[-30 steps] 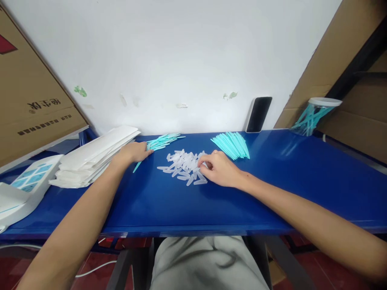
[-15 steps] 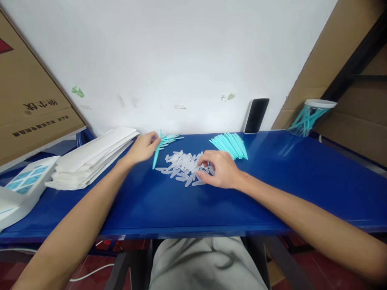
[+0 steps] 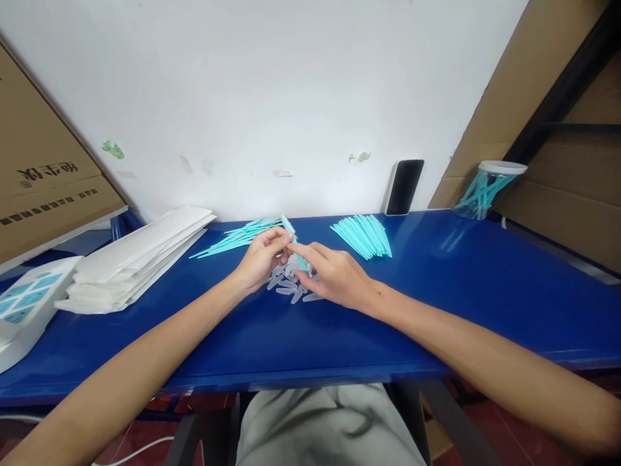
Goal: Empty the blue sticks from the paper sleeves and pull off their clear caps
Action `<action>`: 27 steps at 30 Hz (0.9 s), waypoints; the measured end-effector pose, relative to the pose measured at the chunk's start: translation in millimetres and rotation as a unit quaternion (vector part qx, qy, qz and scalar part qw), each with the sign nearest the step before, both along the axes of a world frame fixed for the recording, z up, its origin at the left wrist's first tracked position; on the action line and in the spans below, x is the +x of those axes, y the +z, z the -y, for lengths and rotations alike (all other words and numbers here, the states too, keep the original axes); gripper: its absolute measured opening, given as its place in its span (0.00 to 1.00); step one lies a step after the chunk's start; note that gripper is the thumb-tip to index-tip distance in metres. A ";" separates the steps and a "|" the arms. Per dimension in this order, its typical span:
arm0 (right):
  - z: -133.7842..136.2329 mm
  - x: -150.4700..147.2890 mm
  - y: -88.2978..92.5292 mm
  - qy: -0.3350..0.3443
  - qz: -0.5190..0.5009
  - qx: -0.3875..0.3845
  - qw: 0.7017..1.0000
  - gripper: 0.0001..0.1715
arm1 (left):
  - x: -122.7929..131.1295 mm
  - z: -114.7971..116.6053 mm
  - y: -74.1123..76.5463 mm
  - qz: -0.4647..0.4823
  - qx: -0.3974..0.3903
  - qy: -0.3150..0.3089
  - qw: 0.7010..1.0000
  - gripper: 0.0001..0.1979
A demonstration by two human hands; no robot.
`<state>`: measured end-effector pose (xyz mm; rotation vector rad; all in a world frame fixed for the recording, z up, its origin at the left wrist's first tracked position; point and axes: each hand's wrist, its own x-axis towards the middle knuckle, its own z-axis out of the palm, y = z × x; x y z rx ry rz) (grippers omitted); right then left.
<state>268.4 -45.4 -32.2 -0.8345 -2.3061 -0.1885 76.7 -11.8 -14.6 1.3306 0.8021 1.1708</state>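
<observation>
Both hands meet over a pile of clear plastic caps (image 3: 287, 289) at the middle of the blue table. My left hand (image 3: 266, 256) pinches a teal stick (image 3: 301, 262), whose upper end looks pale, as if capped. The fingers of my right hand (image 3: 330, 272) are bent around the lower part of the same stick; its grip there is partly hidden. Behind my left hand, loose teal sticks (image 3: 228, 240) lie pointing left. A fanned group of teal sticks (image 3: 365, 237) rests to the right, beyond my right hand.
White paper sleeves (image 3: 130, 265) are stacked at the left, beside a white tray with blue labels (image 3: 43, 298). A phone (image 3: 405, 188) leans on the wall. At the back right stands a clear jar of teal sticks (image 3: 485, 191). Cardboard flanks both sides.
My left hand has moved right with the teal stick, uncovering more loose sticks. My right hand has shifted slightly left from the caps to the stick. The view has moved slightly.
</observation>
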 end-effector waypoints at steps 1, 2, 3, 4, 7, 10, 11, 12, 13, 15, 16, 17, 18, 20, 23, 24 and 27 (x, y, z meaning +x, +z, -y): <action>-1.2 1.8 -0.4 -0.006 0.007 0.006 1.000 0.25 | 1.1 0.5 -0.6 0.002 0.004 0.004 1.000 0.17; -2.6 3.9 -0.4 -0.010 0.009 0.011 1.000 0.26 | 1.4 0.3 -1.1 0.003 0.006 0.011 1.000 0.17; -4.1 6.3 -0.1 -0.013 0.008 0.015 1.000 0.26 | 1.0 -0.7 -1.7 0.002 0.007 0.018 1.000 0.17; -5.4 8.6 0.5 -0.015 0.006 0.018 1.000 0.27 | 0.0 -2.3 -2.5 0.001 0.006 0.025 1.000 0.17; -7.3 13.5 3.3 -0.021 0.018 0.016 0.999 0.25 | -4.1 -8.0 -5.5 -0.016 0.001 0.034 0.999 0.17; -6.1 14.0 5.2 -0.046 0.054 0.023 0.997 0.23 | -7.1 -11.7 -7.3 -0.035 0.000 0.030 0.999 0.19; -5.5 13.6 5.4 -0.055 0.064 0.029 0.996 0.23 | -7.7 -12.3 -7.5 -0.033 -0.001 0.031 0.999 0.19; -5.0 13.2 5.4 -0.062 0.071 0.035 0.995 0.23 | -8.1 -12.8 -7.6 -0.030 0.000 0.034 0.999 0.20; -4.8 12.9 5.2 -0.067 0.075 0.041 0.994 0.23 | -8.5 -13.3 -7.7 -0.031 0.002 0.037 0.999 0.20; -5.1 12.7 4.8 -0.070 0.079 0.046 0.993 0.23 | -9.2 -14.8 -8.2 -0.050 0.010 0.044 0.998 0.21; -5.5 12.8 4.6 -0.069 0.081 0.045 0.993 0.23 | -9.6 -16.1 -8.7 -0.065 0.016 0.044 0.997 0.22; -6.2 13.1 4.5 -0.066 0.083 0.040 0.994 0.23 | -10.3 -18.0 -9.4 -0.081 0.020 0.044 0.996 0.22; -6.9 13.6 4.4 -0.064 0.085 0.033 0.994 0.23 | -11.5 -20.6 -10.1 -0.092 0.022 0.044 0.995 0.21; -8.6 15.1 4.7 -0.058 0.082 0.012 0.995 0.23 | -17.3 -28.2 -11.1 -0.093 0.020 0.063 0.993 0.20; -12.8 20.6 7.4 -0.055 0.056 -0.032 0.996 0.23 | -39.1 -43.9 -10.7 -0.076 0.030 0.157 0.984 0.18; -15.1 23.7 9.1 -0.062 0.044 -0.046 0.996 0.24 | -49.6 -49.1 -10.2 -0.086 0.045 0.201 0.975 0.17; -25.2 37.4 16.6 -0.128 0.017 -0.075 0.989 0.24 | -80.8 -58.8 -9.4 -0.244 0.128 0.271 0.922 0.19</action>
